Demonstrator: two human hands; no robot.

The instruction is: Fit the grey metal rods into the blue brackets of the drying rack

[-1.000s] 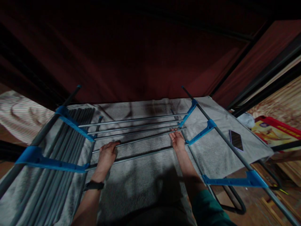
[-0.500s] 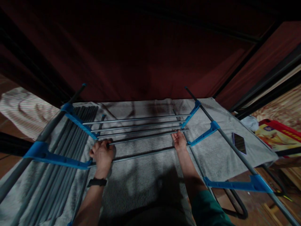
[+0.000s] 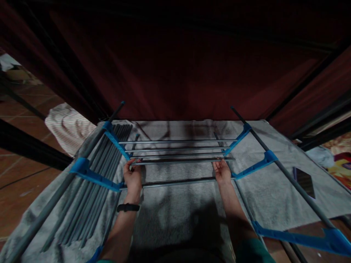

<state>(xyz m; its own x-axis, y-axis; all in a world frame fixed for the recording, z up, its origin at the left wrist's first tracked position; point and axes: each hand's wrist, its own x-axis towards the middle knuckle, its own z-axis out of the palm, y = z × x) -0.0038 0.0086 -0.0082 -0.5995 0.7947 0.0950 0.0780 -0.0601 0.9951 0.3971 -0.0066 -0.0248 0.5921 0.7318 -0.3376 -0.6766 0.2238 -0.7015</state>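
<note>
A metal rack frame with blue plastic brackets (image 3: pixel 93 176) lies over a grey fuzzy blanket (image 3: pixel 175 208). Several thin silver rods (image 3: pixel 178 148) run across between the brackets. My left hand (image 3: pixel 132 177) is closed round the left end of the nearest upper rod (image 3: pixel 181 161), beside a blue bracket. My right hand (image 3: pixel 221 171) grips the same rod's right end, just below another blue bracket (image 3: pixel 238 138). A black band sits on my left wrist.
Several loose grey tubes (image 3: pixel 90 186) lie on the blanket at left. A dark phone (image 3: pixel 304 180) rests on the blanket at right. A striped cloth (image 3: pixel 68 126) lies on the tiled floor at left. A dark red curtain hangs behind.
My left hand slid left along the rod to its end by the bracket and closed on it. The view shifted left, so the rack now sits further right in frame.
</note>
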